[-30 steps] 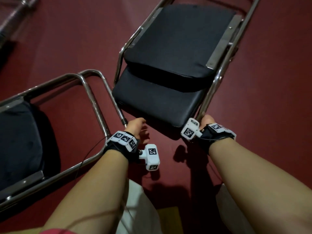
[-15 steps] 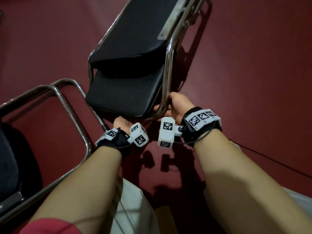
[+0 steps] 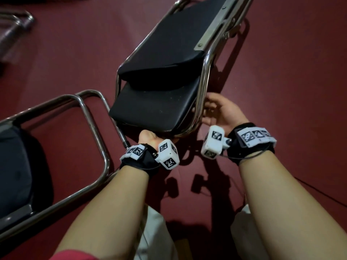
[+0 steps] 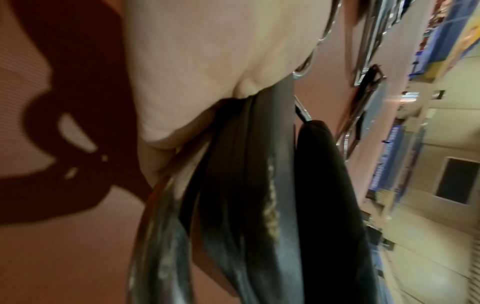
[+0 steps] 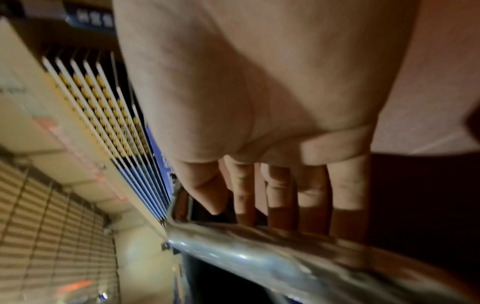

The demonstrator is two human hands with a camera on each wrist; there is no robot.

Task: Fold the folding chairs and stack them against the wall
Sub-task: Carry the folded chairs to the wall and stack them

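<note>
On the dark red floor [image 3: 281, 72], at the far left edge, the chrome tubes of a chair [image 3: 13, 21] show only in part. Nearer, at the left, a second folding chair [image 3: 88, 117] lies with its steel loops toward the person and its black cushion at the frame edge. In the middle stands the folded chair [image 3: 155, 94], its black seat pad tipped up against the black backrest inside a chrome frame, leaning away from the person. The left hand [image 3: 148, 137] grips the lower edge of the backrest and frame from beneath; in the left wrist view the fingers [image 4: 207, 86] curl round the dark padding and tube. The right hand [image 3: 219, 111] is beside the right frame tube with fingers [image 5: 280, 189] stretched out toward it; they seem to rest against the metal rather than wrap it, though the blur leaves that uncertain. Both wrists wear black straps with white marker blocks. Hard shadows of hands and frame fall on the floor between the arms. In the wrist views, blurred, are beige walls, blue panels and a slatted shutter.
</note>
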